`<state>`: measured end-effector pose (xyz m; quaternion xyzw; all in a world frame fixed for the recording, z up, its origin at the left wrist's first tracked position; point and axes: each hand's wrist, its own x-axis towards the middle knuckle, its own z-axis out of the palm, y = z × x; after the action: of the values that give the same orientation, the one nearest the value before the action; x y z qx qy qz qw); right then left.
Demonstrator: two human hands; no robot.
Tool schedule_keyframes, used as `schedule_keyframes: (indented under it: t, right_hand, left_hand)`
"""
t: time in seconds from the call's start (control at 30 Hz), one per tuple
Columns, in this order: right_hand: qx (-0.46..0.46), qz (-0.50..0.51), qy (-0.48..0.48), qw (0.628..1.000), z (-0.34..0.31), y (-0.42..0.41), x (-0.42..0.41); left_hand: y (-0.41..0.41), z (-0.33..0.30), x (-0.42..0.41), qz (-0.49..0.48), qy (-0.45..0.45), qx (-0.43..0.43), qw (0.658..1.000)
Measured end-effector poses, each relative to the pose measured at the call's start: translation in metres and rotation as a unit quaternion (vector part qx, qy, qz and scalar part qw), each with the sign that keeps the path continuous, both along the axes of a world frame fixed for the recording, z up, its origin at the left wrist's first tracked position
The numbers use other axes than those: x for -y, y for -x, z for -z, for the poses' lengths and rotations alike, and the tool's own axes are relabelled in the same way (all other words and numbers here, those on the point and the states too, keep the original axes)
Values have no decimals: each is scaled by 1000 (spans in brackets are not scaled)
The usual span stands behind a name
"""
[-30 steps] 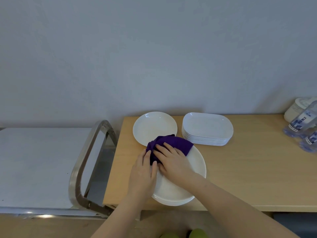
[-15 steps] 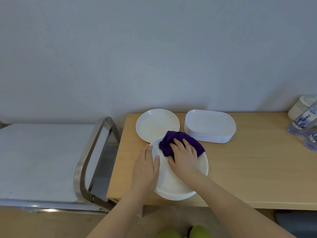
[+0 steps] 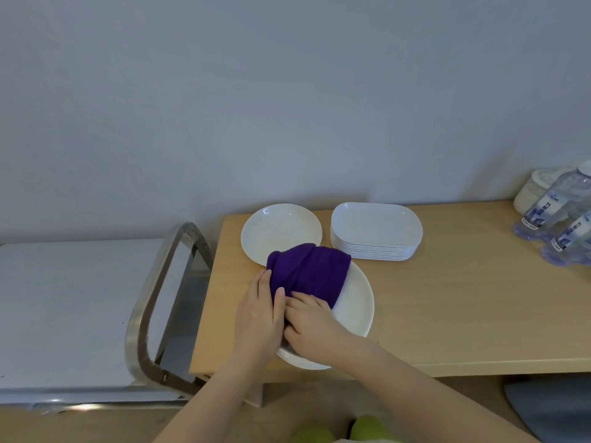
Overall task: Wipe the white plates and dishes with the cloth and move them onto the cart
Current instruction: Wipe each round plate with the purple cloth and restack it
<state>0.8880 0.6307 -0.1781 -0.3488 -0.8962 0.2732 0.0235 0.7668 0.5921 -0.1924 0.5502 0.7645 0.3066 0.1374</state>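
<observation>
A round white plate (image 3: 355,302) lies at the front edge of the wooden table (image 3: 463,298). A purple cloth (image 3: 310,270) is spread over its far left part. My right hand (image 3: 315,327) grips the cloth's near edge, its fingers curled and pointing left. Fingers straight, my left hand (image 3: 259,318) rests flat on the plate's left rim and touches the cloth. Behind it sits a second round white plate (image 3: 278,228), which the cloth partly overlaps. A stack of several oval white dishes (image 3: 375,225) stands to the right of that plate.
The steel cart (image 3: 64,298) stands left of the table, its curved handle (image 3: 153,292) close to the table's edge; no dishes show on its top. Water bottles (image 3: 550,206) and a white container (image 3: 537,187) stand at the table's far right.
The cloth has spread out and now lies ahead of my right hand, which has drawn back toward me and curled its fingers. My left hand has stayed on the plate's left rim.
</observation>
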Motion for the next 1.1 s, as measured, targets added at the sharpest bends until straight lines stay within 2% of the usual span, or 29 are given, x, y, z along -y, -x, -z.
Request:
schedule_keyframes:
  t: [0.1, 0.37, 0.53, 0.67, 0.83, 0.93, 1.1]
  right_hand:
    - [-5, -40, 22, 999, -5, -17, 10]
    - [83, -55, -47, 994, -21, -81, -5]
    - [126, -19, -118, 985, -20, -94, -22]
    - [178, 51, -177, 967, -9, -80, -24]
    - [220, 113, -176, 953, -3, -52, -32]
    - [206, 122, -189, 952, 1, -39, -39]
    - [129, 121, -163, 971, 10, -20, -45]
  left_hand:
    - [-1, -3, 1, -1, -2, -5, 1000]
    - [0, -3, 0, -9, 37, -25, 999]
    - [1, 1, -1, -19, 61, -19, 998]
    - [1, 0, -1, -18, 64, -25, 997]
    - [1, 4, -2, -27, 67, -40, 997]
    - [2, 6, -3, -26, 67, -36, 997]
    - [3, 8, -3, -18, 57, -16, 998]
